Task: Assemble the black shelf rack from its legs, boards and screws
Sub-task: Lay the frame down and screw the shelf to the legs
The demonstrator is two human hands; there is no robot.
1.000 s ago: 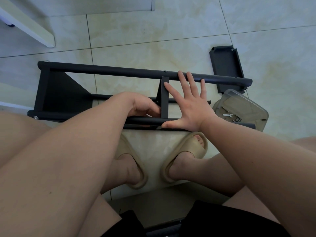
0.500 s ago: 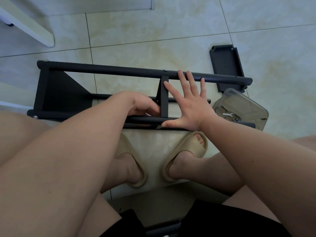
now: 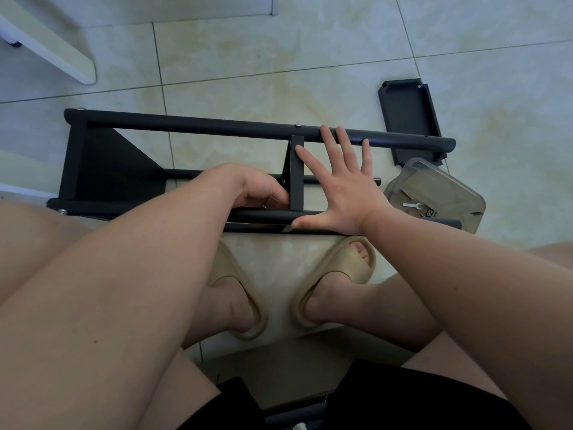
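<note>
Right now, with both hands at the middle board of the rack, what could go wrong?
1. The right hand only lies flat across the far leg and near leg; their right ends carry no board yet, so they may spread.
2. The left hand is curled against the middle board; it could get pinched.
3. The clear container with the small wrench sits by the near leg's end; a shove may tip it.

just beige slides [image 3: 336, 272] on a cream tile floor [image 3: 310, 51], white furniture edge [image 3: 46, 35] far left
</note>
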